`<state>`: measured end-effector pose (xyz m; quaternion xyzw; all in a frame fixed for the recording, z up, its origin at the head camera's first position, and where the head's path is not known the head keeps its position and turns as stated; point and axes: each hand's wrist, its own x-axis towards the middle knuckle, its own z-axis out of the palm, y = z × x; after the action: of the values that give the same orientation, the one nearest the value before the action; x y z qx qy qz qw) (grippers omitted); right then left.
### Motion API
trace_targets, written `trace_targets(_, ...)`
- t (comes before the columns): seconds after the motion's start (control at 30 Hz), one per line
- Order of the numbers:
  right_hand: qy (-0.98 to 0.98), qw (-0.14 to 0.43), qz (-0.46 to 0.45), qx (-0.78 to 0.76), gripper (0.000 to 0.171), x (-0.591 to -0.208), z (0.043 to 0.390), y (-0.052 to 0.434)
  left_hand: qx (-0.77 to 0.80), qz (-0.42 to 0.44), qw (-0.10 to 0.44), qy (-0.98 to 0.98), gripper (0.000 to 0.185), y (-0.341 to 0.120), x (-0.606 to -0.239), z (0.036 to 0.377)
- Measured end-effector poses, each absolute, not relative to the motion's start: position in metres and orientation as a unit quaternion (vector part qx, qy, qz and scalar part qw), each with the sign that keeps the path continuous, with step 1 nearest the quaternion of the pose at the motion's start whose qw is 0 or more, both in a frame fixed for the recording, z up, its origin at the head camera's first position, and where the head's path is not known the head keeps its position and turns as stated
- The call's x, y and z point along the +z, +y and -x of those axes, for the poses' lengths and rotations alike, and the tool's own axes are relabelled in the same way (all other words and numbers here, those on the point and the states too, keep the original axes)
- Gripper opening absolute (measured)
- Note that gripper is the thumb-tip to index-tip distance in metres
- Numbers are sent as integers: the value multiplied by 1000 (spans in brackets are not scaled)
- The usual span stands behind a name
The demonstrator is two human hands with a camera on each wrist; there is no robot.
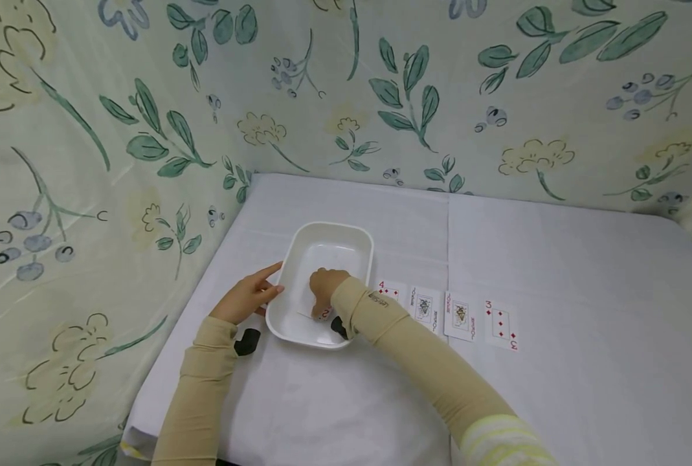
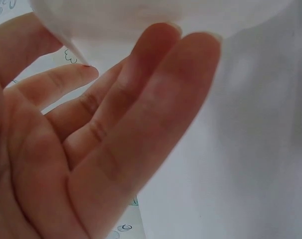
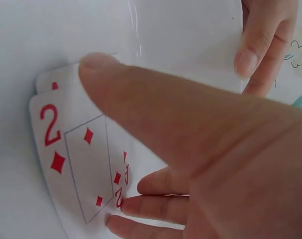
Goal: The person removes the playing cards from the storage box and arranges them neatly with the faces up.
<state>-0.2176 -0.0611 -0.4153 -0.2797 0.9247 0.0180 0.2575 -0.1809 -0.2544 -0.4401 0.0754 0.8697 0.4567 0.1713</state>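
Observation:
A white rectangular dish (image 1: 334, 228) stands on the white table. My left hand (image 1: 251, 296) lies against its left rim with straight fingers; the left wrist view shows those fingers (image 2: 141, 99) under the dish's edge (image 2: 141, 20). My right hand (image 1: 325, 285) is down inside the dish, holding playing cards (image 1: 323, 314). In the right wrist view the top card is a two of diamonds (image 3: 66, 149) with another card (image 3: 54, 79) peeking out behind it. My right hand (image 3: 111, 134) has its thumb over the cards and its fingers curled at their lower edge.
Right of the dish, a row of face-up cards lies on the table (image 1: 555, 259): a four of diamonds (image 1: 391, 292), two jokers (image 1: 424, 307) (image 1: 459, 315), and a three of diamonds (image 1: 500, 323). Floral cloth walls (image 1: 118, 162) close in the left and back.

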Motion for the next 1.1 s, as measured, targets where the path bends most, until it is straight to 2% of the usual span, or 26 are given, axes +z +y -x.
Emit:
trace_targets(0.1, 928, 249, 276, 40, 60, -415, 216, -64, 457, -78, 171, 869, 61, -255, -439, 181)
trace_targets(0.4, 933, 224, 264, 93, 75, -418, 210, -69, 459, -80, 167, 869, 61, -255, -437, 180)
trace_targets(0.8, 931, 224, 269, 101, 76, -419, 210, -68, 451, -73, 166, 874, 60, -253, -436, 180)
trace_targets(1.1, 938, 230, 249, 75, 87, -425, 212, -65, 452, -74, 167, 873, 61, -255, -441, 181)
